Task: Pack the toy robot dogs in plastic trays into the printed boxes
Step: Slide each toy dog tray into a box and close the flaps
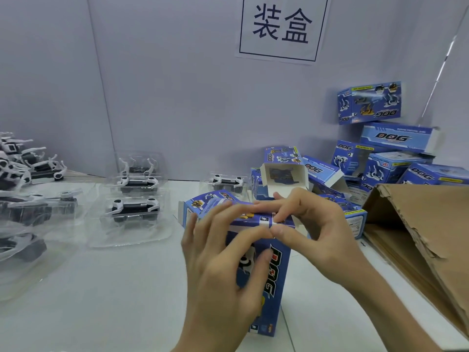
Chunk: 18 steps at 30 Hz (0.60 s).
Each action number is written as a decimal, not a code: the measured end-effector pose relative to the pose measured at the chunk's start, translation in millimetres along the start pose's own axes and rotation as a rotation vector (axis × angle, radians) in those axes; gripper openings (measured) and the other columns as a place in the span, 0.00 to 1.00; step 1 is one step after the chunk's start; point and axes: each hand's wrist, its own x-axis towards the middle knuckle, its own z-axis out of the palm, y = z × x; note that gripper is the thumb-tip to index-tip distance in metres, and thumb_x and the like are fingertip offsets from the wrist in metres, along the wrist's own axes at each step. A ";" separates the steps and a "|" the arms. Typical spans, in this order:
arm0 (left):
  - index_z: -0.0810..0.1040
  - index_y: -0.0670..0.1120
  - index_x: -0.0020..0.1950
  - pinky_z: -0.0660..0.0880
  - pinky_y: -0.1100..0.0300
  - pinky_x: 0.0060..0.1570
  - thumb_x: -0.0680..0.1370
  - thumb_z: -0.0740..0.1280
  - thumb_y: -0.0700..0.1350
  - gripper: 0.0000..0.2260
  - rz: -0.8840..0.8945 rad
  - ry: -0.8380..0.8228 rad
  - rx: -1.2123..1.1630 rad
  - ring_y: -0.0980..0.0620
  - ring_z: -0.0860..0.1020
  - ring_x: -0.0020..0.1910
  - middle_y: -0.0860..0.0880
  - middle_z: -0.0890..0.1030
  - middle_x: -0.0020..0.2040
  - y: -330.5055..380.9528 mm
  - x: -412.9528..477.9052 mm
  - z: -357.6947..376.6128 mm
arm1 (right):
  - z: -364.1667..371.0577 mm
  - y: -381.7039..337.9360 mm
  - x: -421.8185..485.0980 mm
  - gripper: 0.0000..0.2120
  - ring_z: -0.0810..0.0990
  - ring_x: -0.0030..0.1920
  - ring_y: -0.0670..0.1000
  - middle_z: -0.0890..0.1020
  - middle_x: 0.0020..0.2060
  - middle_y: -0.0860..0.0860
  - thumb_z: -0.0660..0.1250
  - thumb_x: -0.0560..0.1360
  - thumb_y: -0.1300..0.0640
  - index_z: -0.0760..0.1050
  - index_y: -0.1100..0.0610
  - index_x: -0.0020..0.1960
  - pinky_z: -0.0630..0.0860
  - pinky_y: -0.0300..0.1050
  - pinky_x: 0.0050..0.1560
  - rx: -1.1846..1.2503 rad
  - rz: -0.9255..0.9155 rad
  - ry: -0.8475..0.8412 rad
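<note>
A blue printed box marked DOG [275,273] stands on end on the white table in front of me. My left hand [223,270] grips its near side, thumb on the top flap. My right hand [309,224] pinches the top flap from the right, thumb meeting the left thumb at the flap's edge. Behind it another printed box [281,174] stands with its flaps open. Toy robot dogs in clear plastic trays [134,207] lie at the left centre, and one more tray [227,182] sits behind the held box.
Several printed boxes [385,161] are piled at the back right against the wall. A torn brown cardboard carton [418,229] lies on its side at the right. Loose robot dogs [22,161] and more trays [30,207] crowd the far left. A paper sign [280,26] hangs on the wall.
</note>
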 end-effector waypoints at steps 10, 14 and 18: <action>0.86 0.54 0.50 0.61 0.44 0.73 0.75 0.69 0.49 0.07 0.002 -0.018 -0.006 0.56 0.78 0.59 0.58 0.81 0.55 -1.7 3.4 -4.9 | 9.8 -0.8 -25.1 0.12 0.76 0.67 0.52 0.81 0.62 0.44 0.73 0.72 0.59 0.77 0.54 0.54 0.73 0.42 0.64 -0.122 -0.072 0.101; 0.85 0.55 0.51 0.65 0.43 0.69 0.75 0.69 0.50 0.07 0.011 -0.021 -0.012 0.57 0.78 0.58 0.58 0.81 0.54 -2.8 4.4 -6.3 | 12.3 -0.2 -27.5 0.14 0.76 0.68 0.50 0.82 0.61 0.43 0.73 0.71 0.64 0.77 0.53 0.54 0.72 0.40 0.65 -0.086 -0.041 0.104; 0.85 0.55 0.53 0.71 0.51 0.56 0.75 0.71 0.50 0.08 0.057 -0.047 -0.057 0.58 0.78 0.55 0.60 0.82 0.53 -11.7 11.2 -14.8 | 10.4 -0.6 -29.0 0.13 0.75 0.69 0.48 0.81 0.61 0.40 0.72 0.72 0.61 0.77 0.49 0.54 0.76 0.45 0.63 -0.060 0.010 0.099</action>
